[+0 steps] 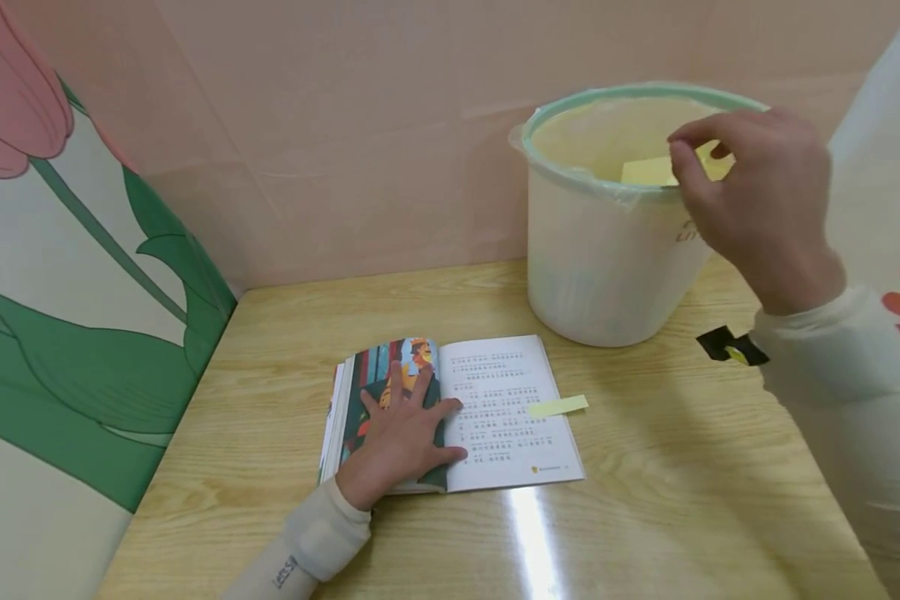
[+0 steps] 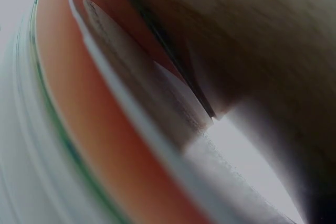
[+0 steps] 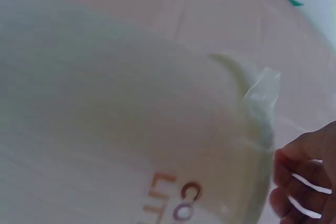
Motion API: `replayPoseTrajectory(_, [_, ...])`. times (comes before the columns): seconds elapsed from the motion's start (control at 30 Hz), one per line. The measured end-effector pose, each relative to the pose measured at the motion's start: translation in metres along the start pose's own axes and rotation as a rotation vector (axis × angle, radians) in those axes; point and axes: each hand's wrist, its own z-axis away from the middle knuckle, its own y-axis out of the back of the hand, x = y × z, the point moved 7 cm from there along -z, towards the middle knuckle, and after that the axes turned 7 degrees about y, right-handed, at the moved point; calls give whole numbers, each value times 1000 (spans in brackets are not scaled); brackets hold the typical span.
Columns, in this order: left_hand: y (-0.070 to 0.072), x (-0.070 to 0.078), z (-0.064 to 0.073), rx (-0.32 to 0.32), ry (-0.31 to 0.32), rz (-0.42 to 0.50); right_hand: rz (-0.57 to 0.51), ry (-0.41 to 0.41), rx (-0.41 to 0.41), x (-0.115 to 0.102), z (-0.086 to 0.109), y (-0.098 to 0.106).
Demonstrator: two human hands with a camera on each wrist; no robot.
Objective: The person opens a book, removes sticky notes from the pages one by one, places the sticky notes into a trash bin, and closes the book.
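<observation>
An open picture book lies on the wooden table, illustration on the left page and printed text on the right. My left hand rests spread across the illustrated page, thumb and a finger reaching over the gutter. A pale yellow paper strip sticks out past the right page's edge. Above the near right rim of a translucent white bin, my right hand is raised with fingers curled, thumb and index tips close together. No held thing shows there in the right wrist view. Yellow paper shows inside the bin.
A clear plastic liner folds over the bin's green rim. Pink-covered wall stands behind the table; a tulip-painted panel borders the left. A small black piece juts from the right cuff. The left wrist view is blurred.
</observation>
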Motion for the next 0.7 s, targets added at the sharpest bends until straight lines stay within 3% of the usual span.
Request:
replayPoseTrajectory(0.17, [-1, 0, 0, -3, 0, -3, -223, 124, 132, -40, 33, 9])
replayPoseTrajectory(0.27, [-1, 1, 0, -4, -7, 0, -348, 276, 103, -64, 64, 2])
replayPoseTrajectory(0.37, [-1, 2, 0, -2, -11, 0, -368, 416, -29, -79, 94, -17])
replayPoseTrajectory(0.43, [-1, 2, 0, -5, -9, -2, -359, 463, -142, -81, 113, -33])
replayPoseTrajectory(0.7, [-2, 2, 0, -13, -5, -24, -309, 445, -665, -67, 177, -101])
